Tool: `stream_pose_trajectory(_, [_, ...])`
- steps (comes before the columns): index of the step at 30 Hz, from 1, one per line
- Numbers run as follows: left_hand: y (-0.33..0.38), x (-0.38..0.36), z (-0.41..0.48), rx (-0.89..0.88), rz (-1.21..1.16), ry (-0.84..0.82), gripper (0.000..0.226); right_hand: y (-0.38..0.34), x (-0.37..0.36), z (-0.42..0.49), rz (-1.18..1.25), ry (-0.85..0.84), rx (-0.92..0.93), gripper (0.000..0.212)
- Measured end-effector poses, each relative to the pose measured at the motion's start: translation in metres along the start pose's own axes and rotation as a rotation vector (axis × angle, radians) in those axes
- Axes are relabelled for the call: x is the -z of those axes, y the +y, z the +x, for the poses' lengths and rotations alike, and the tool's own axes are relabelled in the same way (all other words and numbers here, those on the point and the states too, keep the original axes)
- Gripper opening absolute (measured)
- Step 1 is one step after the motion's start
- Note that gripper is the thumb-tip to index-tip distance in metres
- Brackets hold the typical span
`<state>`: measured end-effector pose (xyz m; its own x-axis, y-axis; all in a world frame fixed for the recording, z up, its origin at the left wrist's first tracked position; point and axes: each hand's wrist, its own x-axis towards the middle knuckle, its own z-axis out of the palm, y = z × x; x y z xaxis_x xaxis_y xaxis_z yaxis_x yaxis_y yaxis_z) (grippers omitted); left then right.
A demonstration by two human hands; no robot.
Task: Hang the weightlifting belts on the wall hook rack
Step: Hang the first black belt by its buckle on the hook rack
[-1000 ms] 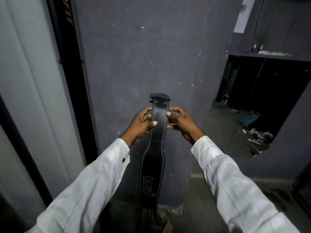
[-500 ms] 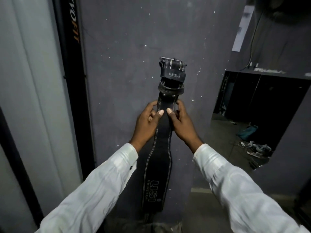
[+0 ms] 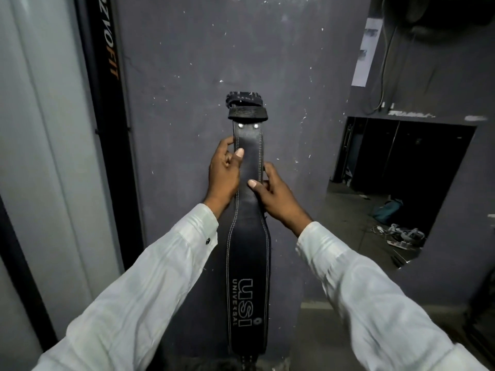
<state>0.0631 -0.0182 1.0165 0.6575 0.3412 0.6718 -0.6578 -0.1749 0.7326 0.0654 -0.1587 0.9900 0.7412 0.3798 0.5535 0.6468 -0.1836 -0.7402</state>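
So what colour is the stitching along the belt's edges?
White stitching on the black leather weightlifting belt, seen best in the head view.

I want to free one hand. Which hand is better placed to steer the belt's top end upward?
Left, probably. The left hand grips the belt higher, nearer its top end, thumb across the face; the right hand holds lower down. No hook shows.

One head-worn wide-angle view looks forward and slightly down, close to the grey wall (image 3: 187, 76).
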Motion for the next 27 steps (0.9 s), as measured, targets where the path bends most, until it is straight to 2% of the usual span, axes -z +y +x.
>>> stream_pose_trajectory(5, [0.006, -0.003, 0.013, 0.102, -0.174, 0.037, 0.035, -0.008, 0.001, 0.010, -0.040, 0.029, 0.014, 0.031])
stream_pose_trajectory(9, [0.014, -0.012, 0.017, 0.134, -0.222, 0.140, 0.040, -0.009, 0.007, -0.002, -0.033, -0.051, -0.045, 0.062])
stream_pose_trajectory(12, [0.017, -0.016, 0.018, 0.113, -0.210, 0.170, 0.045, -0.009, 0.002, -0.004, -0.059, -0.028, -0.006, 0.069])
stream_pose_trajectory(16, [0.030, -0.021, 0.025, 0.096, -0.205, 0.179, 0.045, -0.008, -0.003, -0.003, -0.138, 0.160, 0.008, 0.053])
stream_pose_trajectory(19, [0.036, -0.022, 0.031, 0.090, -0.225, 0.187, 0.046, 0.004, 0.001, -0.009, -0.050, 0.073, -0.092, 0.036])
stream_pose_trajectory(21, [0.037, -0.022, 0.033, 0.083, -0.239, 0.193, 0.046, 0.010, 0.000, -0.014, -0.094, 0.019, -0.083, 0.029])
stream_pose_trajectory(24, [0.041, -0.023, 0.036, 0.074, -0.255, 0.199, 0.047, 0.005, -0.002, -0.016, -0.179, 0.122, -0.001, 0.008])
stream_pose_trajectory(27, [0.050, -0.022, 0.040, 0.063, -0.264, 0.203, 0.047, 0.001, 0.002, -0.019, -0.063, 0.126, 0.008, 0.013])
